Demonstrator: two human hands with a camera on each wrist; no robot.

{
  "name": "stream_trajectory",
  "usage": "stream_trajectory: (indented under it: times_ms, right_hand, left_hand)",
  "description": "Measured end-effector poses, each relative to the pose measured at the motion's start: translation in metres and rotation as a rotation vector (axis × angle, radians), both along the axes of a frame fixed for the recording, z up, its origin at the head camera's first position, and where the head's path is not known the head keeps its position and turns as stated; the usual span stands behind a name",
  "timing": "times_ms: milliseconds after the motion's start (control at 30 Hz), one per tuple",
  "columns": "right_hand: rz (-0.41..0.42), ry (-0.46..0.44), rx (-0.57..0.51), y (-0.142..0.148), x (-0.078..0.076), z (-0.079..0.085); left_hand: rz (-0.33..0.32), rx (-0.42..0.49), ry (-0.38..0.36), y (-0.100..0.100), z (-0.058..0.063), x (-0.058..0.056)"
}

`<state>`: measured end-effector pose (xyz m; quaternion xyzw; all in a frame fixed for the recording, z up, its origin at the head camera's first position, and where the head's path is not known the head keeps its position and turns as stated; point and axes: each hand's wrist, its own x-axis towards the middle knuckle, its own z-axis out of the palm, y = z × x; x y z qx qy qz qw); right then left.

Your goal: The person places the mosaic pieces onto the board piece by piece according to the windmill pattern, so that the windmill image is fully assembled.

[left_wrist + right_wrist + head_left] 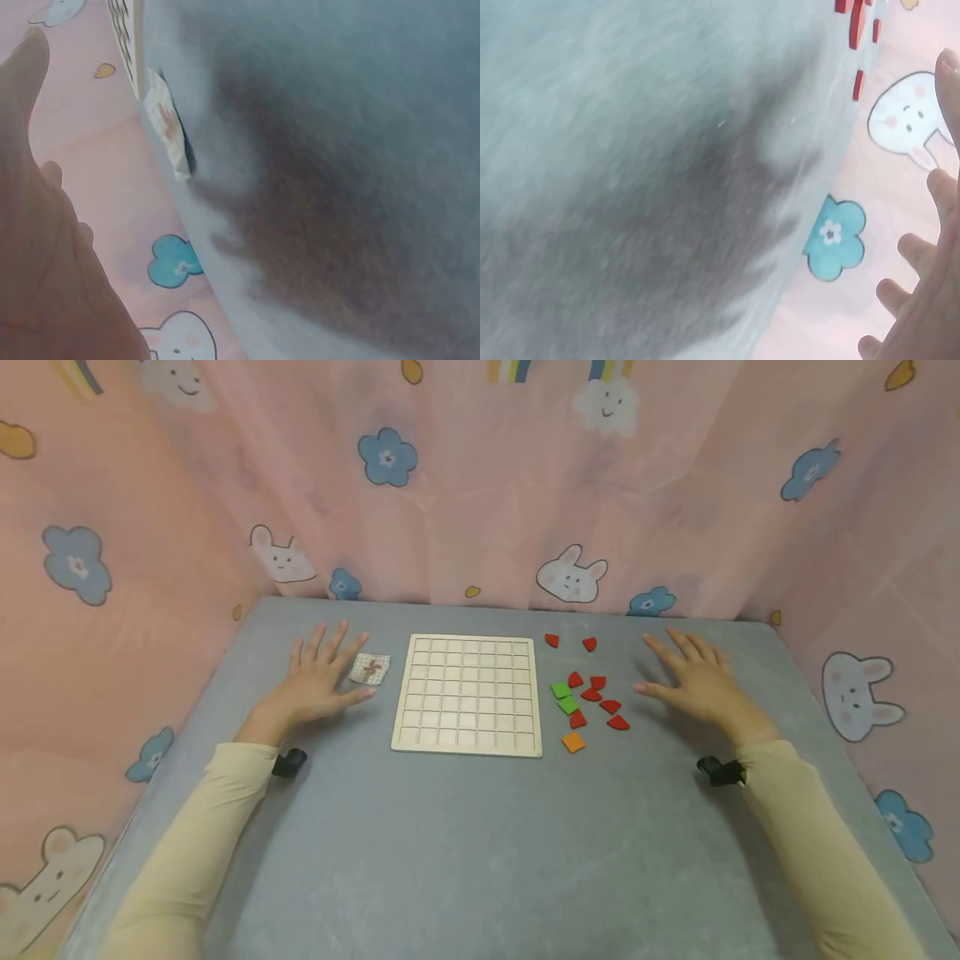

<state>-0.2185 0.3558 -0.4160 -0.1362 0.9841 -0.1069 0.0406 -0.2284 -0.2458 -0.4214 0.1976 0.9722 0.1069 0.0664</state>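
A square pale wooden grid board point(471, 695) lies on the grey table between the two hands. My left hand point(318, 681) is spread, palm down and holding nothing, beside a small paper card point(370, 669) printed with a grid and a reddish figure. In the left wrist view the card point(166, 124) lies past the hand, its edge slightly raised. On the other side, my right hand point(693, 681) is spread with nothing in it, to the right of several red pieces point(592, 694) with a curved side. Among these lie two green squares point(568, 705) and an orange square point(573, 742).
The grey table point(450, 860) reaches back to a pink printed curtain point(465, 510), which also hangs along the left and right sides. Each wrist wears a black camera mount, such as the one on the right wrist point(722, 772). Both hands cast shadows on the tabletop.
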Motion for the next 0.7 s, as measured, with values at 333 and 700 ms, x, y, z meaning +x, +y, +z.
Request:
stream_trajectory:
  times_ms: [333, 700]
  right_hand:
    - [0.014, -0.040, -0.012, -0.020, -0.011, 0.002]
    - [0.040, -0.067, -0.109, -0.045, -0.032, 0.004]
  left_hand:
    - [-0.027, 0.031, -0.048, 0.012, 0.009, 0.010]
    - [-0.115, 0.148, -0.072, 0.029, 0.009, 0.026]
